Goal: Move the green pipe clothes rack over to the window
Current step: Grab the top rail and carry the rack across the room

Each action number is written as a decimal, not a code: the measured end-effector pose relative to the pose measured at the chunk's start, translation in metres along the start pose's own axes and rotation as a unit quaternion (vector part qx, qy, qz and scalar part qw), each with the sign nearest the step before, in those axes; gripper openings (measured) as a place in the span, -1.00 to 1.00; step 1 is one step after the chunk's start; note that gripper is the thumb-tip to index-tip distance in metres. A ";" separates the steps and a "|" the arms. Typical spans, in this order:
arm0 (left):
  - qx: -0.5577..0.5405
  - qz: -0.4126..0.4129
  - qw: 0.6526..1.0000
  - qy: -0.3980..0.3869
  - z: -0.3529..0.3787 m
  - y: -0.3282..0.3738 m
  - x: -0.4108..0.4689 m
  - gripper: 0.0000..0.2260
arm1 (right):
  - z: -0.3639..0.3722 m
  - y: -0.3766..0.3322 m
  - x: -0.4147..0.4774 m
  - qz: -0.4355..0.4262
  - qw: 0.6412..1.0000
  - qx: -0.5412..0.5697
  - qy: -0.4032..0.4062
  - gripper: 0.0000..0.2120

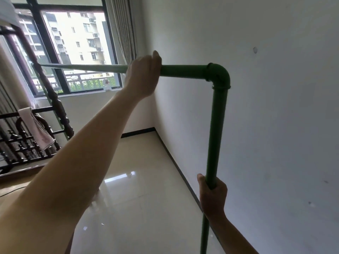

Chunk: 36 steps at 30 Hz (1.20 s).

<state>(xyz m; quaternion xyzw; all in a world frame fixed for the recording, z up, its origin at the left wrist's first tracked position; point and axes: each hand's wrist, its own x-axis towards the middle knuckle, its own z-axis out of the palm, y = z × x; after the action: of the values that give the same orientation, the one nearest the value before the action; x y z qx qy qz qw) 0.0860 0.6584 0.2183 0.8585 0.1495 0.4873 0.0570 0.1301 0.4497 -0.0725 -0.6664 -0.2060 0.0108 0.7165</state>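
Note:
The green pipe clothes rack point(185, 70) fills the middle of the view. Its top bar runs from an elbow joint at the right towards the window point(77, 46) at the far left. A near upright drops from the elbow to the bottom edge. My left hand point(145, 74) is wrapped over the top bar, left of the elbow. My right hand point(212, 195) grips the near upright low down. The far upright shows faintly behind a dark wooden post by the window.
A dark carved wooden bed frame point(60, 114) with a pale towel point(35, 127) hung on it stands at the left. A white wall point(275, 107) runs along the right. A striped curtain point(124, 28) hangs beside the window. Glossy tiled floor point(143, 180) stretches ahead.

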 end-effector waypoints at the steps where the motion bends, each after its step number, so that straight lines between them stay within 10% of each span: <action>1: -0.004 -0.020 1.000 0.002 0.002 -0.012 0.003 -0.57 | 0.011 0.004 0.006 -0.002 1.000 -0.003 -0.008 -0.57; 36: 0.126 -0.134 0.982 0.051 0.170 -0.371 0.241 -0.52 | 0.384 0.096 0.386 0.018 0.978 0.060 -0.201 -0.63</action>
<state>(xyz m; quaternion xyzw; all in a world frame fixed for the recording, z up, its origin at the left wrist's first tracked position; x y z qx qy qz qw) 0.2725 1.0943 0.2373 0.8051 0.3260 0.4955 0.0051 0.3897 0.9373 -0.0458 -0.6096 -0.3331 0.1696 0.6991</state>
